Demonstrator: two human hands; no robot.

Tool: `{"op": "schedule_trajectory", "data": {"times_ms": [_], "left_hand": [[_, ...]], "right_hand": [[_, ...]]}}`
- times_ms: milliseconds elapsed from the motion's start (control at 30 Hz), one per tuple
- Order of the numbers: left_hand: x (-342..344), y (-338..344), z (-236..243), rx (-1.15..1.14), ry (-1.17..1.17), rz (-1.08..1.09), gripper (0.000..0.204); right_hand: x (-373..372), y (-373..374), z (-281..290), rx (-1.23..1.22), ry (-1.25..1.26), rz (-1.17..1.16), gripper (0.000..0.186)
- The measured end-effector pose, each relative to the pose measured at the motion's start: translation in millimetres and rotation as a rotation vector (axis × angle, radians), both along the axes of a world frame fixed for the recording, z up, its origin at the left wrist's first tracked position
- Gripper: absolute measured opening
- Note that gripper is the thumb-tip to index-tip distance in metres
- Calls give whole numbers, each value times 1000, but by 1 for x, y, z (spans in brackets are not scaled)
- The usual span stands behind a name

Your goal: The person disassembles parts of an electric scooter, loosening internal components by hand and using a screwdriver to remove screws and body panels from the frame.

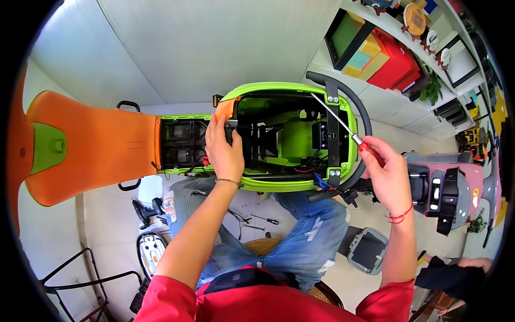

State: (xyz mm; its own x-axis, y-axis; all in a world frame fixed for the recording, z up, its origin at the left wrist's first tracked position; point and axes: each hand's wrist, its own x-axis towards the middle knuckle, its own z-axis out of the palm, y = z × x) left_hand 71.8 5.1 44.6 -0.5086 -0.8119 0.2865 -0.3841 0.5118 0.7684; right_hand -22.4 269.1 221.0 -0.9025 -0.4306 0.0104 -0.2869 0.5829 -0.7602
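In the head view the hands are apart: the right hand is clamped round a red-handled screwdriver, its shaft slanting over the green scooter body between the hands; the left hand lies at that body's orange edge, whether gripping I cannot tell

Pale floor | on it: 1 black drill, 1 screwdriver, wrench, grey tub
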Motion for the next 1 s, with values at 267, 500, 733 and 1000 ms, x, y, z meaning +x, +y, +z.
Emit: {"op": "schedule_trajectory", "data": {"times_ms": [267, 500, 733, 1000], "left_hand": [[0, -4, 2, -28, 16, 7, 45], [0, -3, 5, -14, 45, 9, 45], [1, -4, 0, -14, 42, 15, 48], [0, -3, 0, 6, 61, -15, 49]], "right_hand": [[-37, -35, 34, 308, 237, 117, 23], [-49, -76, 67, 557, 336, 197, 19], [-21, -74, 29, 736, 730, 275, 15], [12, -50, -37, 579, 828, 127, 25]]}}
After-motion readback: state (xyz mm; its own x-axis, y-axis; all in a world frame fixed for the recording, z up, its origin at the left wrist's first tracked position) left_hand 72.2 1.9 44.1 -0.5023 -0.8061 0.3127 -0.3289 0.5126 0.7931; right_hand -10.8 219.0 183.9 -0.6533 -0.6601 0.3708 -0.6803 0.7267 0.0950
